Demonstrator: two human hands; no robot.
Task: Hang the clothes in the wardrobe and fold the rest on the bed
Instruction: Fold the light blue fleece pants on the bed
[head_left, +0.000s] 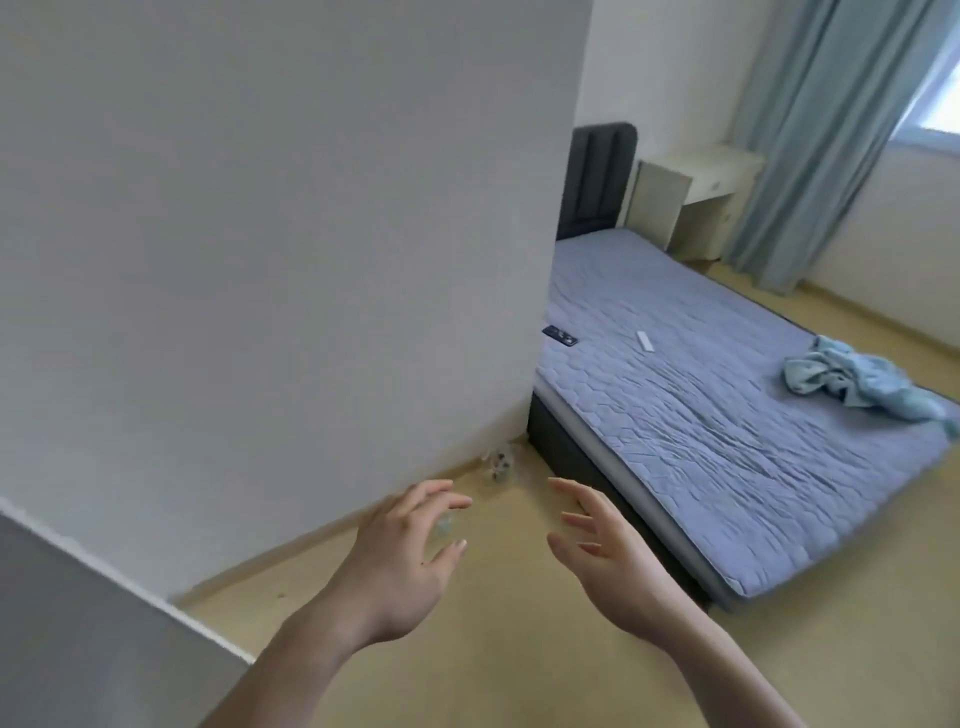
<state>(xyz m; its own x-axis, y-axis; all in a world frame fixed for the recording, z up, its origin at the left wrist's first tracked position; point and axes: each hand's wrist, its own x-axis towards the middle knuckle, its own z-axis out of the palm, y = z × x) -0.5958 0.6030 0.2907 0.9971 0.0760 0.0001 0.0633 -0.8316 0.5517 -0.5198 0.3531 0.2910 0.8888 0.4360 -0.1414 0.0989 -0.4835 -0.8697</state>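
- Two bare hands are held out low over the floor (493, 649), palms turned toward each other and apart.
- The left hand (400, 561) is seen with its fingers (441, 501) spread and loosely bent, gripping nothing.
- The right hand (608, 561) is likewise seen with relaxed, spread fingers, nothing held.
- A crumpled heap of light blue clothes (857, 382) is seen on the bed (701, 441), near its far edge; some faint print is shown on the fabric, but it cannot be made out.
- The bed is covered by a quilted grey-blue sheet, wrinkled in the middle.
- A dark remote (560, 335) and a white remote (644, 341) are seen lying on the bed, well apart from the clothes.
- A pale desk (696, 187) is placed beside the dark headboard (597, 182), next to a blue curtain (810, 130).
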